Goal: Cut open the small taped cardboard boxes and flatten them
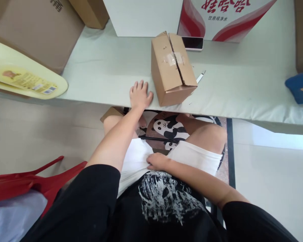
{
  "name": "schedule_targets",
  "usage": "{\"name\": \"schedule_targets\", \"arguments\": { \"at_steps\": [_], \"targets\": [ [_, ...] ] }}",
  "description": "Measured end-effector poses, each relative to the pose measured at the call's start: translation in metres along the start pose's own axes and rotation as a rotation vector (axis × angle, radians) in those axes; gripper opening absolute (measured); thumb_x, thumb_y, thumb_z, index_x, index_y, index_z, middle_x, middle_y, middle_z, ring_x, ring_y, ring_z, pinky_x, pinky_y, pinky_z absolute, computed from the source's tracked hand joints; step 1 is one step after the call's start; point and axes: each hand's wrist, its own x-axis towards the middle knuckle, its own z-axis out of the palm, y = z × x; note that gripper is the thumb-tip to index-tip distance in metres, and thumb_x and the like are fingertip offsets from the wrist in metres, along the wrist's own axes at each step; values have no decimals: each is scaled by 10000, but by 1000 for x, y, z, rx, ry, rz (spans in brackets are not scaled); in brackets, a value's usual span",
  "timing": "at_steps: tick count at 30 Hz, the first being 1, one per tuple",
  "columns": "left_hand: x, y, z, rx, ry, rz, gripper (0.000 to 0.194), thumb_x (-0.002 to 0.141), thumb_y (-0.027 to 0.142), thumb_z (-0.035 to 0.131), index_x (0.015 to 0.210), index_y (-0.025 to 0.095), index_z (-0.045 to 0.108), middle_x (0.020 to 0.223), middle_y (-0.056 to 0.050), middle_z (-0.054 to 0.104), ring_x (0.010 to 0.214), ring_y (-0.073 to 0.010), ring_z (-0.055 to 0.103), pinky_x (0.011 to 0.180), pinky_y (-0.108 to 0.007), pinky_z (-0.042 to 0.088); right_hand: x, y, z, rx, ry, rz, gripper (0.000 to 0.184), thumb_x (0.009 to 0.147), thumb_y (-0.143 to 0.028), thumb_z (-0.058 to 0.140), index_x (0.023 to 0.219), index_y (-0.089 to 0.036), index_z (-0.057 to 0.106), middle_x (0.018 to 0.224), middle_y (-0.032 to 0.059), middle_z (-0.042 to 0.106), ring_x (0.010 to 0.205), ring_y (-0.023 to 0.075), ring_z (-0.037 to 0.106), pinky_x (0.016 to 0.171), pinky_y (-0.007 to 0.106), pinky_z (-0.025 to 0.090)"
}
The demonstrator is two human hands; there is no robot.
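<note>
Rests left grip [139, 96] open on counter [103, 67], just left of carton [165, 64], and right grip [158, 161] curled in front; can't tell if closed.

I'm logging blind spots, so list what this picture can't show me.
All in the head view:
Small cardboard box: contents hidden by its taped top.
Phone-like device: left end behind that box.
Right hand: anything beneath, covered by the hand itself.
Yellow bottle: cut off by left edge; label print too small.

I see the phone [194, 43] only partly, behind the carton [166, 69]; my view's left edge cuts off the bottle [27, 74].
</note>
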Motion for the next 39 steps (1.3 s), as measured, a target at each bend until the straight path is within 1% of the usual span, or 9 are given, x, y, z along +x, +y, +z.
{"name": "schedule_targets", "arguments": {
  "at_steps": [3,6,11,18,24,29,33,35,39],
  "targets": [
    [1,0,3,-3,8,-1,649,1007,370,460,1627,188,525,1768,-104,420,1677,-324,320,1371,-496,230,9,2,11,24,-164,-27,428,1026,-426,699,1381,-192,654,1405,115,683,1209,256,706,1019,492,631],
    [2,-1,5,-12,11,-6,650,1001,365,474,1624,190,531,1768,-107,419,1676,-330,320,1371,-509,231,4,8,18,58,-183,-51,430,1024,-423,700,1386,-194,654,1426,118,674,1238,264,696,1043,507,621],
    [2,-2,5,-27,19,-2,641,1001,376,482,1616,205,542,1760,-95,435,1671,-324,330,1370,-507,235,-1,14,29,176,-187,-21,413,1028,-423,696,1369,-192,662,1397,114,688,1207,253,707,1021,491,630],
    [0,1,2,-17,10,-14,654,995,363,464,1618,179,540,1763,-103,429,1677,-317,320,1370,-496,230,1,40,36,508,-30,16,429,1023,-436,700,1369,-184,662,1390,106,690,1203,265,709,1011,488,634],
    [1,-1,4,-21,9,-5,656,993,372,454,1620,199,539,1768,-91,421,1678,-311,319,1371,-501,226,19,45,33,659,-21,107,430,1025,-430,698,1379,-188,656,1400,112,685,1205,259,708,1013,489,634],
    [1,-2,3,-6,-5,1,674,998,389,436,1640,196,513,1778,-93,401,1687,-301,301,1377,-490,212,29,51,13,619,-21,200,439,1022,-434,703,1379,-183,656,1396,109,686,1207,266,708,1012,492,634],
    [1,-2,2,4,-27,3,677,999,376,433,1646,190,502,1784,-89,391,1688,-303,296,1379,-491,209,38,58,-2,530,45,313,446,1014,-450,709,1360,-172,669,1387,93,691,1213,290,706,1015,494,633],
    [2,-3,3,0,-26,12,679,993,364,442,1646,189,502,1786,-89,387,1688,-307,295,1381,-496,203,41,54,-2,480,97,371,428,1021,-443,700,1360,-183,670,1396,97,688,1213,278,705,1019,488,631],
    [0,-3,3,-37,15,29,664,977,351,458,1622,214,533,1771,-88,416,1676,-319,315,1373,-528,230,38,30,12,377,243,454,424,1029,-426,694,1382,-196,655,1409,115,681,1208,254,705,1018,489,632]
  ]
}}
